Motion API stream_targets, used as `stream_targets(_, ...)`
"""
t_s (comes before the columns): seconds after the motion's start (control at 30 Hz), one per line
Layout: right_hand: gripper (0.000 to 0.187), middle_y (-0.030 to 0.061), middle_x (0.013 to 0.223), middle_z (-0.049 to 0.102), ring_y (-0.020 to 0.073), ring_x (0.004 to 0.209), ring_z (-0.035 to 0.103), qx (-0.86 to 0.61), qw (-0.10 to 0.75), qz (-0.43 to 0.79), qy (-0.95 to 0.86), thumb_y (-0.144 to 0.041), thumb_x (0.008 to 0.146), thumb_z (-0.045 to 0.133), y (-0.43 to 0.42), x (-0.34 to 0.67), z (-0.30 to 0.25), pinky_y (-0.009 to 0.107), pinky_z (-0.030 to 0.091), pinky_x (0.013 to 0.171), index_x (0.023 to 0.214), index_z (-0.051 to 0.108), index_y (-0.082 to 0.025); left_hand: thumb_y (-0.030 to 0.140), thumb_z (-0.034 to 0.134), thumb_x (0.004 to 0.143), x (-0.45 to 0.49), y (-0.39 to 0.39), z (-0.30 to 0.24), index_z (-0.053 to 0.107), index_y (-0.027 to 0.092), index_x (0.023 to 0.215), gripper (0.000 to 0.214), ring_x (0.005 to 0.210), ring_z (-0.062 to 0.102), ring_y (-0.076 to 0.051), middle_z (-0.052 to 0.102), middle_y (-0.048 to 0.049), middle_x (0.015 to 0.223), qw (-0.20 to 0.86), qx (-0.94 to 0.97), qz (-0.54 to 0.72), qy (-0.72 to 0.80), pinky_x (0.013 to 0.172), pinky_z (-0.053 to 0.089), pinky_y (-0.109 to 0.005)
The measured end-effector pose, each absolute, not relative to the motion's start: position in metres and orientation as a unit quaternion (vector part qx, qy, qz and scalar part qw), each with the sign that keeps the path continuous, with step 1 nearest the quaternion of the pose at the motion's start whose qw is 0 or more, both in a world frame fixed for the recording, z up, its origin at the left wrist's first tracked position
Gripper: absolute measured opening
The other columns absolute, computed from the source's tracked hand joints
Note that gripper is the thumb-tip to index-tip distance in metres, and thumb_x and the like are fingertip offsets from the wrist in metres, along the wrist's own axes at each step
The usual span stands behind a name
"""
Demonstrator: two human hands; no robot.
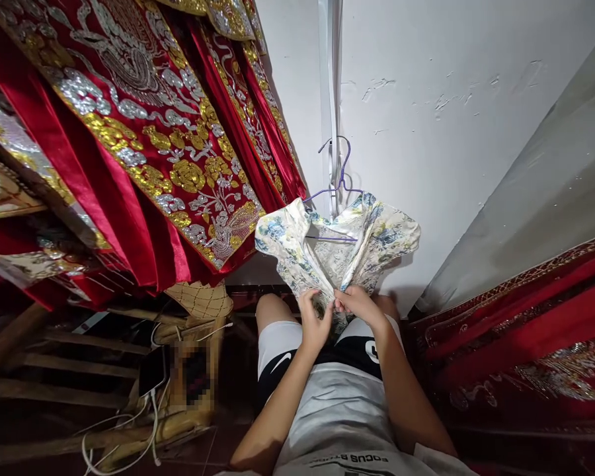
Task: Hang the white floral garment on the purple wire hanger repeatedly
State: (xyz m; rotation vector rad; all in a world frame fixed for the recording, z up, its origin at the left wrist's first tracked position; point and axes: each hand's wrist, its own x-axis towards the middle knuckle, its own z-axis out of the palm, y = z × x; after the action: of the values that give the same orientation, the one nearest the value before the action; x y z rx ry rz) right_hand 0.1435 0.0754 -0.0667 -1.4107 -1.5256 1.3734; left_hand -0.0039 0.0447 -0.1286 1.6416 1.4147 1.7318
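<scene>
A white blouse with blue and yellow flowers (288,236) is spread on a purple wire hanger (344,173), over my knees. The hanger's hook points up, against the white wall. At the bottom of the blouse's V-shaped front opening, my left hand (316,316) is closed on the left front edge. My right hand (357,305) pinches the right front edge just beside it, and the fingertips of both hands nearly meet. The blouse's lower part hangs between my legs and is partly hidden by my hands.
Red garments with gold and silver sequins (188,175) hang at the left. Below them a wooden rack (79,393) bears a phone (153,370) and white cables (155,430). Another red embroidered cloth (540,337) is at the right, under clear plastic sheeting (535,192). A white strip (330,86) runs down the wall.
</scene>
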Motion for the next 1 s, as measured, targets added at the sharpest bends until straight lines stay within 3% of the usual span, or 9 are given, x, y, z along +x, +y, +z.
stream_targets(0.07, 0.049, 0.0003, 0.049, 0.054, 0.0115, 0.047, 0.041, -0.513, 0.333, 0.537, -0.581, -0.057, 0.085, 0.06, 0.073, 0.146, -0.063, 0.027, 0.035, 0.053, 0.055, 0.061, -0.018, 0.033, 0.06, 0.092, 0.007, 0.047, -0.122, 0.06, 0.023, 0.101, 0.013, 0.099, 0.063, -0.025, 0.065, -0.0078, 0.098, 0.251, 0.623, 0.57, 0.473, 0.094, 0.049, -0.038)
stream_targets(0.17, 0.05, -0.0007, 0.054, 0.054, 0.0108, 0.049, 0.04, -0.47, 0.375, 0.56, -0.57, -0.064, 0.079, 0.065, 0.068, 0.153, -0.056, 0.027, 0.033, 0.051, 0.06, 0.062, -0.018, 0.034, 0.053, 0.096, 0.015, 0.05, -0.115, 0.061, 0.025, 0.087, 0.015, 0.084, 0.064, -0.024, 0.065, -0.0047, 0.082, 0.3, 0.632, 0.552, 0.453, 0.084, 0.05, -0.035)
stream_targets(0.4, 0.036, -0.0018, 0.055, 0.055, 0.0099, 0.044, 0.036, -0.449, 0.485, 0.563, -0.496, -0.052, 0.078, 0.075, 0.078, 0.155, -0.026, 0.027, 0.028, 0.042, 0.067, 0.066, -0.019, 0.037, 0.058, 0.095, 0.012, 0.054, -0.117, 0.058, 0.023, 0.08, 0.021, 0.081, 0.06, -0.022, 0.062, -0.004, 0.079, 0.3, 0.644, 0.543, 0.448, 0.078, 0.046, -0.033)
stream_targets(0.47, 0.037, -0.0053, 0.047, 0.046, 0.007, 0.038, 0.029, -0.438, 0.563, 0.542, -0.445, -0.05, 0.075, 0.079, 0.096, 0.15, 0.0, 0.024, 0.02, 0.036, 0.065, 0.063, -0.019, 0.037, 0.06, 0.093, 0.01, 0.058, -0.117, 0.057, 0.021, 0.078, 0.022, 0.076, 0.058, -0.02, 0.06, -0.0016, 0.074, 0.327, 0.646, 0.526, 0.446, 0.076, 0.045, -0.031)
stream_targets(0.53, 0.033, -0.0073, 0.046, 0.043, 0.0057, 0.038, 0.031, -0.386, 0.632, 0.508, -0.44, -0.045, 0.078, 0.08, 0.118, 0.146, 0.034, 0.02, 0.021, 0.035, 0.07, 0.064, -0.018, 0.036, 0.06, 0.092, 0.009, 0.061, -0.118, 0.055, 0.02, 0.078, 0.022, 0.073, 0.056, -0.017, 0.058, 0.0002, 0.072, 0.349, 0.647, 0.512, 0.444, 0.074, 0.044, -0.029)
stream_targets(0.7, 0.029, -0.0066, 0.048, 0.047, 0.0052, 0.037, 0.037, -0.349, 0.686, 0.447, -0.456, -0.041, 0.089, 0.071, 0.137, 0.137, 0.096, 0.017, 0.022, 0.034, 0.073, 0.063, -0.019, 0.037, 0.062, 0.091, 0.003, 0.063, -0.117, 0.053, 0.02, 0.077, 0.024, 0.067, 0.05, -0.014, 0.053, 0.002, 0.068, 0.369, 0.657, 0.495, 0.432, 0.069, 0.042, -0.027)
stream_targets(0.77, 0.027, -0.0055, 0.05, 0.051, 0.0052, 0.038, 0.04, -0.345, 0.68, 0.424, -0.488, -0.039, 0.091, 0.068, 0.126, 0.133, 0.099, 0.017, 0.024, 0.035, 0.075, 0.064, -0.019, 0.038, 0.067, 0.09, -0.001, 0.064, -0.106, 0.057, 0.019, 0.08, 0.024, 0.067, 0.052, -0.014, 0.056, 0.0013, 0.072, 0.375, 0.66, 0.508, 0.406, 0.069, 0.044, -0.027)
stream_targets(0.87, 0.026, -0.0049, 0.05, 0.054, 0.0056, 0.039, 0.042, -0.345, 0.662, 0.399, -0.533, -0.037, 0.092, 0.065, 0.106, 0.128, 0.089, 0.018, 0.03, 0.038, 0.073, 0.065, -0.019, 0.039, 0.074, 0.087, -0.01, 0.073, -0.063, 0.062, 0.019, 0.101, 0.027, 0.073, 0.058, -0.013, 0.061, -0.0014, 0.088, 0.335, 0.644, 0.588, 0.357, 0.074, 0.049, -0.027)
stream_targets(1.0, 0.028, -0.0049, 0.047, 0.053, 0.0068, 0.041, 0.045, -0.353, 0.647, 0.375, -0.562, -0.031, 0.091, 0.063, 0.096, 0.124, 0.088, 0.02, 0.036, 0.043, 0.066, 0.063, -0.019, 0.037, 0.06, 0.1, -0.016, 0.095, 0.02, 0.061, 0.021, 0.127, 0.031, 0.084, 0.063, -0.014, 0.066, -0.0043, 0.098, 0.216, 0.671, 0.647, 0.291, 0.08, 0.052, -0.028)
